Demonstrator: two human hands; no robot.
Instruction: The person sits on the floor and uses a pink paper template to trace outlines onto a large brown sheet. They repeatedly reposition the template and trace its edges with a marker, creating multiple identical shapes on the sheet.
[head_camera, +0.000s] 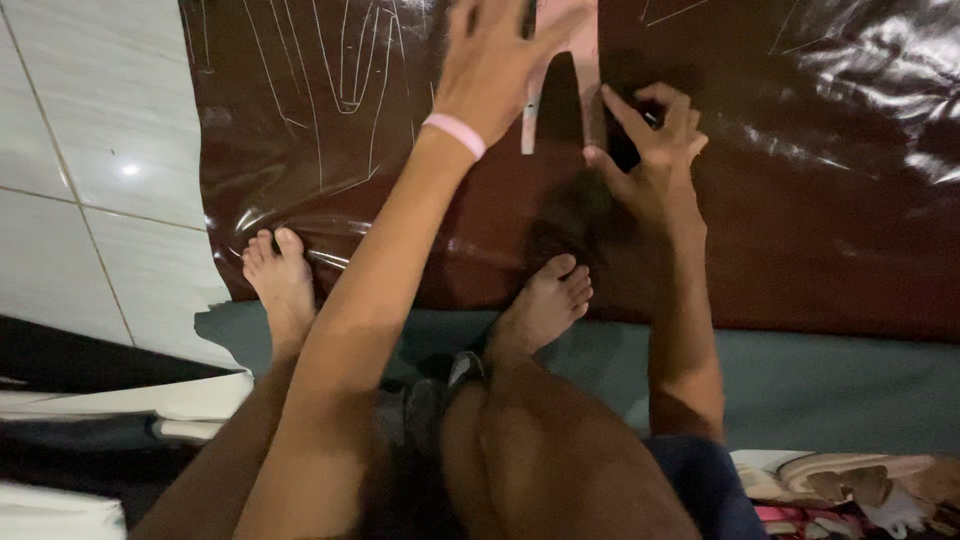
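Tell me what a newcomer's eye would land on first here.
The big glossy brown sheet spread over the floor, with pale outlines drawn at its upper left. At top centre the left hand presses a pinkish pattern piece flat on it, the right hand beside it. Two bare feet rest on the sheet's near edge.

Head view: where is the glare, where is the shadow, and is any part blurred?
Head view: strong glare on the glossy brown sheet at upper right, and one bright spot on the tile floor; dark shadow under the right hand and toward the feet; the left hand, pressing the pink template, is slightly motion-blurred; the bottom corners are dim.
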